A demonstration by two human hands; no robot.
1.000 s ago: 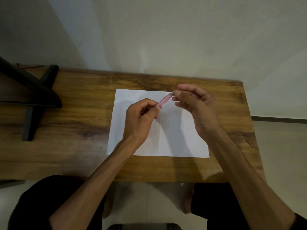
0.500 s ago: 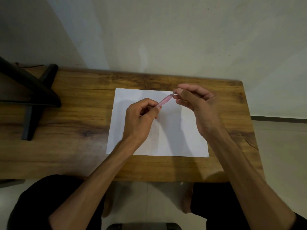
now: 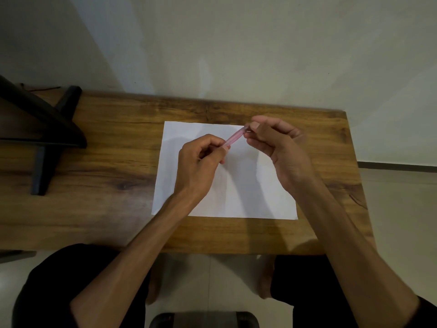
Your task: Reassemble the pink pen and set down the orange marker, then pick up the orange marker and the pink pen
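Note:
A thin pink pen (image 3: 234,137) is held between both hands above a white sheet of paper (image 3: 246,195) that lies flat on a wooden table (image 3: 99,200). My left hand (image 3: 199,162) grips the pen's lower end with curled fingers. My right hand (image 3: 281,150) pinches the pen's upper tip between thumb and fingers. The pen slants up to the right, a little above the paper's far edge.
A black stand with angled legs (image 3: 45,138) sits on the table's left part. A pale wall rises just behind the table. My knees in dark clothing and a dark stool edge (image 3: 203,319) are below the table's front edge.
My right hand's fingers have closed a little tighter on the pen's tip. The left hand and the paper have stayed in place.

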